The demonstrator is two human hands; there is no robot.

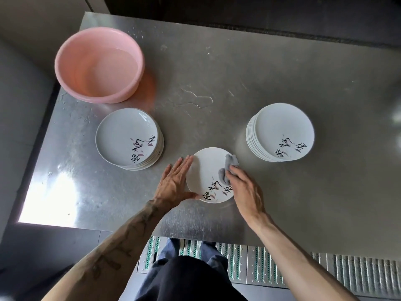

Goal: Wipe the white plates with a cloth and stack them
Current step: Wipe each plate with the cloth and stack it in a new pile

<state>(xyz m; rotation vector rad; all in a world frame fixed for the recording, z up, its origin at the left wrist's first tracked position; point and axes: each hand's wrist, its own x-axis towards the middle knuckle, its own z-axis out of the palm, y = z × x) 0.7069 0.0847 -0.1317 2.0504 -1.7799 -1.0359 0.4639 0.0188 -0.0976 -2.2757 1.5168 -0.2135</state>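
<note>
A single white plate (206, 170) with black brush lettering lies flat on the steel table near the front edge. My left hand (173, 183) lies with straight fingers against the plate's left rim, thumb at its near edge. My right hand (243, 192) holds a grey cloth (229, 167) and presses it on the right side of the plate. A stack of the same plates (128, 137) stands to the left. A taller stack (280, 131) stands to the right.
A pink plastic basin (97, 64) holding water sits at the back left of the steel table (217, 72). A small puddle (197, 98) lies on the table behind the plate. The table's left edge (43, 131) drops off beside the left stack.
</note>
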